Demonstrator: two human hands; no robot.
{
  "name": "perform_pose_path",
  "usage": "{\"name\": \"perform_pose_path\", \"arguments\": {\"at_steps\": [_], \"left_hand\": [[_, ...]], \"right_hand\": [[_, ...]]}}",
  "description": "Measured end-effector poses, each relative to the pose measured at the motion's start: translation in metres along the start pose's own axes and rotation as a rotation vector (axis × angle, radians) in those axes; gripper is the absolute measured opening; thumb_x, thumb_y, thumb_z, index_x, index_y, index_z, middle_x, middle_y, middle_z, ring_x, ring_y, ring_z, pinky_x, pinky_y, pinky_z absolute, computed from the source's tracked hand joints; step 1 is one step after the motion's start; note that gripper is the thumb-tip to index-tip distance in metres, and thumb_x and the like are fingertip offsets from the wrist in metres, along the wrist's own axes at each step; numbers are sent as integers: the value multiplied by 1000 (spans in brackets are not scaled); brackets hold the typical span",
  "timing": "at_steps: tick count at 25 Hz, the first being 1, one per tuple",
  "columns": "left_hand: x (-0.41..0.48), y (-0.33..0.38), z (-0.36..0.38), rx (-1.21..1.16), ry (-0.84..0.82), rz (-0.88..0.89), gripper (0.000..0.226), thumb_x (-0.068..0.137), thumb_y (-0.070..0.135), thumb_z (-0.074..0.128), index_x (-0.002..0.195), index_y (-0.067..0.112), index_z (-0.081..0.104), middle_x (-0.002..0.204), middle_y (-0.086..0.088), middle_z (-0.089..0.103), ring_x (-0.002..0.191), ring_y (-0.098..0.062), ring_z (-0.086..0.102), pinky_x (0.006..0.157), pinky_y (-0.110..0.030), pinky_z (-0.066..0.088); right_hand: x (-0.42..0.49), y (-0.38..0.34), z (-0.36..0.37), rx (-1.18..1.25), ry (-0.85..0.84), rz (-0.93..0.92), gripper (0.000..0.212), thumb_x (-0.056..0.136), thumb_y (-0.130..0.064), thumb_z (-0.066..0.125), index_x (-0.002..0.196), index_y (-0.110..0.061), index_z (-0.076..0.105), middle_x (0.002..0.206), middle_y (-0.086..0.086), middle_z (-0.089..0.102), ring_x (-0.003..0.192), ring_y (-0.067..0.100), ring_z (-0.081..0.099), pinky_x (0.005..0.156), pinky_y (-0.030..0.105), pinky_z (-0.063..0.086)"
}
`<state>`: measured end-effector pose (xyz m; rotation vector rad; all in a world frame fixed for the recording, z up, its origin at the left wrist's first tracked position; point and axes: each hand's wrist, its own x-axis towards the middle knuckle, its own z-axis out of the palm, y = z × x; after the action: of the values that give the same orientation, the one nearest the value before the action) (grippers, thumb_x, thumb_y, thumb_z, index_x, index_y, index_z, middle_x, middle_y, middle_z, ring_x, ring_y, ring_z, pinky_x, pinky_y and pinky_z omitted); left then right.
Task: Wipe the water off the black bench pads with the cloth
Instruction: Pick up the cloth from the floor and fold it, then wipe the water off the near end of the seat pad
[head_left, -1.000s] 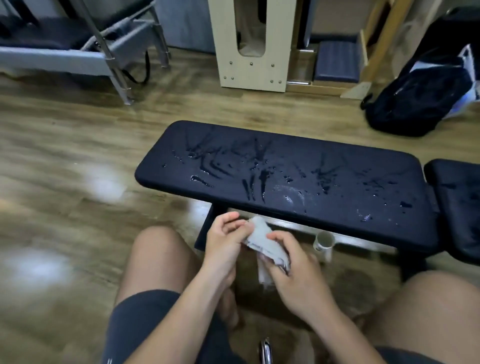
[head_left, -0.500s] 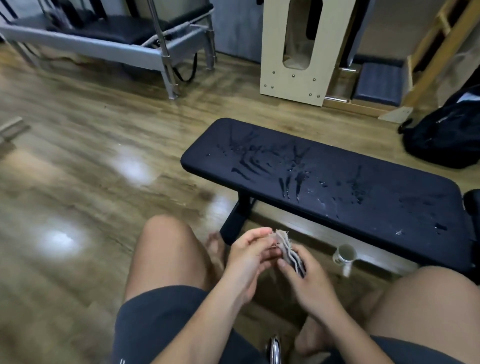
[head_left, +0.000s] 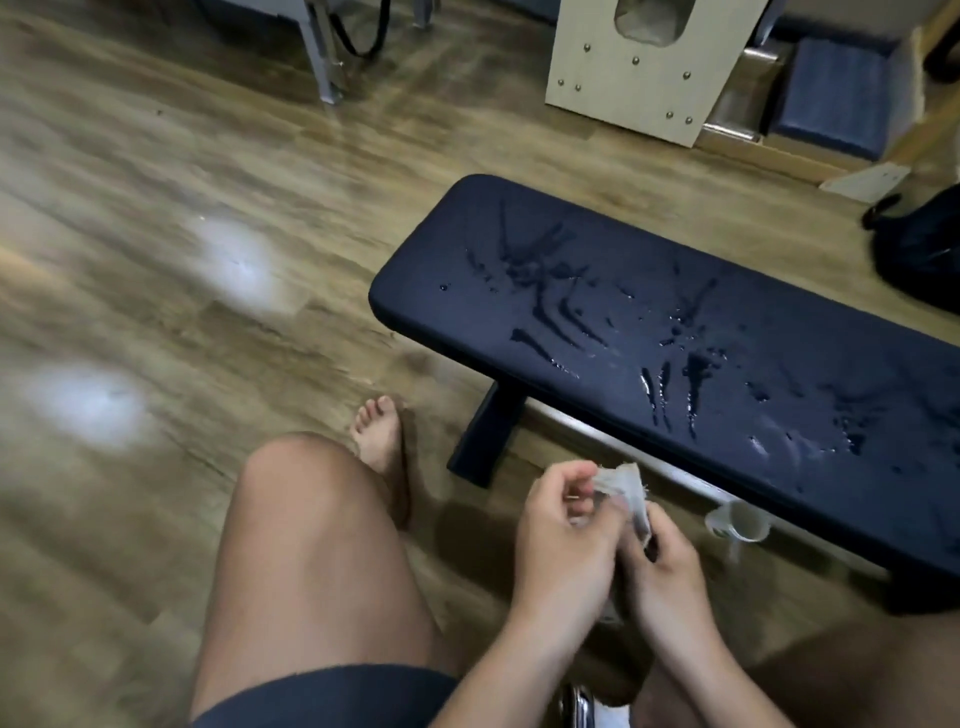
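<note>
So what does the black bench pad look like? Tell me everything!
The black bench pad is long, flat and cushioned, with rounded corners and a smooth, leathery-looking cover. Water lies across its top in beads and streaks. It sits level on a dark leg above the wooden floor, and its right end runs out of view. Nothing touches its top; the cloth is held in front of it, apart.

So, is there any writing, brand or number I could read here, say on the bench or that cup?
None can be read.
The black bench pad shows only water streaks, the pale wooden panel only studs.
The cup under it bears a dark mark, too blurred to read.
</note>
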<state>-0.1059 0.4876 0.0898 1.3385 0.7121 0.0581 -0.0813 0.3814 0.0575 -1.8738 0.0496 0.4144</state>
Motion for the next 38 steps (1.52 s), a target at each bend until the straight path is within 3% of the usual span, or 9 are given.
{"name": "perform_pose_path", "arguments": {"at_steps": [5,10,15,21,25,28,32,35,38], "left_hand": [[55,21,-21,263,-20,-39,24,79,23,70,98,31,58,103,7,62,93,-7,61,90,-28,51],[92,52,-42,205,-240,12,11,88,14,66,99,18,67,93,-3,73,87,-13,69,77,-24,55],[133,73,-68,246,-151,111,10,92,12,62,101,15,60,96,-7,70,87,-16,67,76,-28,55],[173,91,-117,451,-113,334,12,86,32,65,95,27,58,96,-3,64,87,-13,62,82,-32,52],[175,103,-147,70,-386,-45,29,88,42,64,99,15,66,87,-10,71,81,-21,67,72,-38,54],[191,113,-173,-89,-209,-173,25,95,30,59,100,7,66,93,-18,70,86,-32,68,78,-43,54],[263,145,-220,31,271,58,18,96,30,55,85,19,62,86,-5,67,89,-30,68,80,-41,53],[295,150,-233,346,245,79,21,97,35,47,86,20,56,86,-5,63,91,-34,64,78,-39,50],[284,138,-211,487,83,47,27,99,33,43,85,13,54,81,-8,59,83,-32,60,64,-31,39]], "right_hand": [[36,-44,4,93,64,-57,19,95,-6,54,98,-22,64,87,-6,72,77,5,66,67,16,50],[64,-82,29,134,66,-84,16,90,-9,63,91,-24,68,87,2,71,82,17,67,74,34,53],[87,-109,66,195,126,-32,14,88,-8,65,90,-21,67,85,-3,72,80,13,67,71,24,53],[104,-128,117,-31,223,-80,12,85,-17,65,93,-26,64,93,-7,67,88,11,63,81,30,50],[99,-146,169,141,100,-21,18,92,-21,57,103,-29,69,103,-7,71,97,9,66,87,30,52],[98,-170,188,413,-44,80,23,100,-18,48,101,-23,70,97,-2,73,88,13,69,73,30,54],[123,-150,180,-443,207,-39,18,91,-34,56,77,-25,63,73,-6,68,74,13,64,68,29,48],[137,-128,179,-811,53,84,31,85,-51,59,71,-24,55,73,-4,67,83,25,63,71,31,48],[152,-133,178,-884,0,93,43,79,-59,65,65,-21,51,74,-1,63,80,26,60,69,30,48]]}}
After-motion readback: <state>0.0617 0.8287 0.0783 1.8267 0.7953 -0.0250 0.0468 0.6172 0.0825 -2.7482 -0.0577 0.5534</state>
